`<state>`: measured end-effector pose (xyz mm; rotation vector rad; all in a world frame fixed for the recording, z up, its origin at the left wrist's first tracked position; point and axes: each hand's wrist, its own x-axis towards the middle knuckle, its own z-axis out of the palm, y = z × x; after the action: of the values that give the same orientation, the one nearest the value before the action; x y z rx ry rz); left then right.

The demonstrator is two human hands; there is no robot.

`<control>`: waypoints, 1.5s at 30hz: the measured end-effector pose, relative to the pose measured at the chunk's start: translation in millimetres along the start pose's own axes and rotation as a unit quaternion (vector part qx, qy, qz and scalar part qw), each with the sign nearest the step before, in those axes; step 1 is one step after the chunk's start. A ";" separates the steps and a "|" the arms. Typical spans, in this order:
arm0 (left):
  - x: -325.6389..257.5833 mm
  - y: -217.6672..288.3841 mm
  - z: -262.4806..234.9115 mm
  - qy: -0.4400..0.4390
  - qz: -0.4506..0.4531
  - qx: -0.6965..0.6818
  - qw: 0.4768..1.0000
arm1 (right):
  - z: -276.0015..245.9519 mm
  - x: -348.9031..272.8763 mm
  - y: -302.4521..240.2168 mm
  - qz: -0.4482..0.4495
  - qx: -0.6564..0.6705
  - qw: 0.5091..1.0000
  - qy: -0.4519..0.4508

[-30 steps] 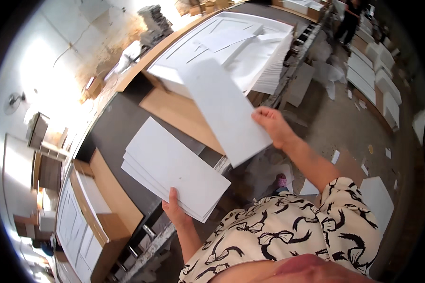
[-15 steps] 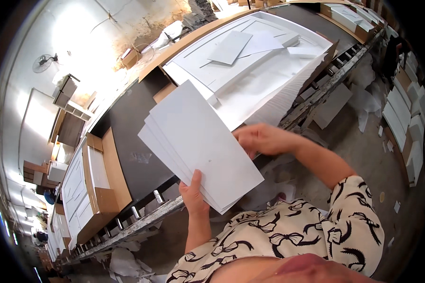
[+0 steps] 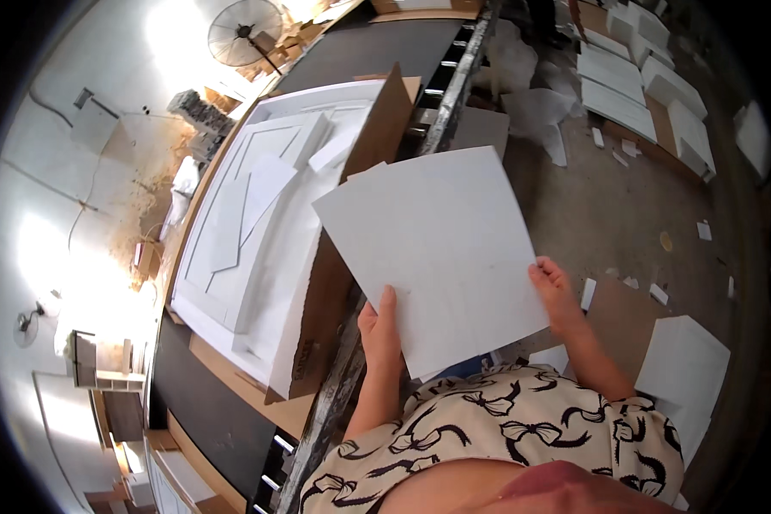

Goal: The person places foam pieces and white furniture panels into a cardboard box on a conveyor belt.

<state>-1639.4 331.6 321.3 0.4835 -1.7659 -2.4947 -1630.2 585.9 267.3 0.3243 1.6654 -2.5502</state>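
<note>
A stack of thin white panels (image 3: 441, 257) is held up in front of my body, the front one hiding most of those behind. My left hand (image 3: 381, 334) grips the lower left edge, its thumb lying on the front face. On the right edge, the fingers of my right hand (image 3: 557, 295) are closed around the panel's side. Left of the stack, an open cardboard box (image 3: 317, 321) lies on the conveyor, packed with white foam (image 3: 276, 313) and white panels. Two loose flat pieces, one a grey-white panel (image 3: 230, 227), rest on top inside it.
The black conveyor belt (image 3: 201, 420) runs past on the left, with metal rollers along its edge. Another carton (image 3: 176, 480) stands nearer on it. Cardboard and scraps litter the floor (image 3: 608, 231). White boards (image 3: 612, 81) lie at the far right; a fan (image 3: 245, 32) stands by the wall.
My view has swung to the right, away from the conveyor. The panels have turned to show a wider face, and my right hand now grips their right edge.
</note>
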 end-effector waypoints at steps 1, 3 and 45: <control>14.0 -1.6 15.9 -0.026 -0.027 0.008 0.999 | -24.2 1.8 -5.8 -0.018 -0.001 0.998 0.053; 34.7 -5.9 42.8 -0.060 -0.030 0.018 0.998 | -73.2 -0.4 -18.1 -0.023 0.027 0.991 0.130; 664.4 -108.4 690.9 0.173 0.063 -0.097 0.978 | -415.5 976.8 -425.2 -0.012 -0.037 0.989 -0.141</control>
<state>-2447.9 855.9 278.9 0.7155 -1.3662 -2.2930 -2603.3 1186.3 273.6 -0.0608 1.6586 -2.4067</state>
